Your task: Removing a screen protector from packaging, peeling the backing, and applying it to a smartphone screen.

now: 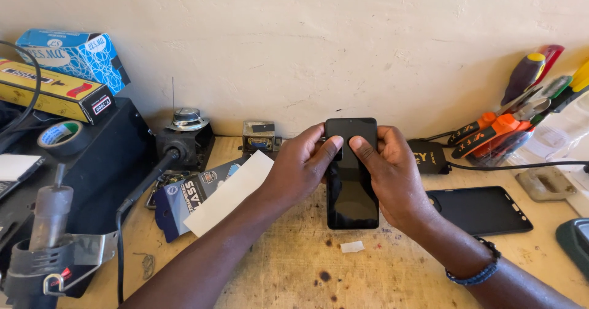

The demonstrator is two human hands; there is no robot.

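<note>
**Bright, even daylight with wide-angle bending at the edges**

The scene is well lit by soft, diffuse light, brightest toward the right, where a clear plastic bag washes out to near white. Shadows are faint and short: a soft one lies under the hands on the worktop. The dark phone screen shows only a dull sheen, no hard glare. Focus is sharp in the centre. The hot-air tool at the lower left looks soft, and edges curve with lens distortion.

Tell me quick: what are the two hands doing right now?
Left hand: closed on the left edge of the black smartphone, thumb on its screen.
Right hand: closed on the smartphone's right edge, thumb pressing near the top.
</note>
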